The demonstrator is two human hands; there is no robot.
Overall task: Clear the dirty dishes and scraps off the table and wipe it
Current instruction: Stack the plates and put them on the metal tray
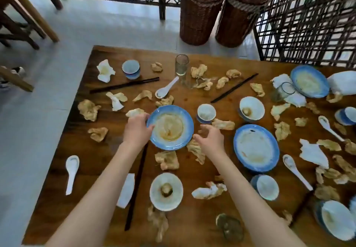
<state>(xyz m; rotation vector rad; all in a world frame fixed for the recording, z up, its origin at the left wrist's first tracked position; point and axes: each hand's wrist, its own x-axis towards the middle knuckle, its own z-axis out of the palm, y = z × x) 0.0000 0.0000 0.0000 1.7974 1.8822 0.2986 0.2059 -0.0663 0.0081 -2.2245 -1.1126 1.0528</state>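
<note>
A wooden table is covered with dirty dishes and crumpled stained napkins. My left hand grips the left rim of a blue-rimmed plate smeared with sauce. My right hand hovers at that plate's right edge, fingers apart, holding nothing. A second blue plate lies to the right, a third at the far right. White bowls, small cups, white spoons, glasses and dark chopsticks are scattered around.
Two wicker baskets stand on the floor beyond the table's far edge. A dark lattice screen lines the right side. Wooden chair legs are at the far left over a pale floor. An overturned glass lies near the front edge.
</note>
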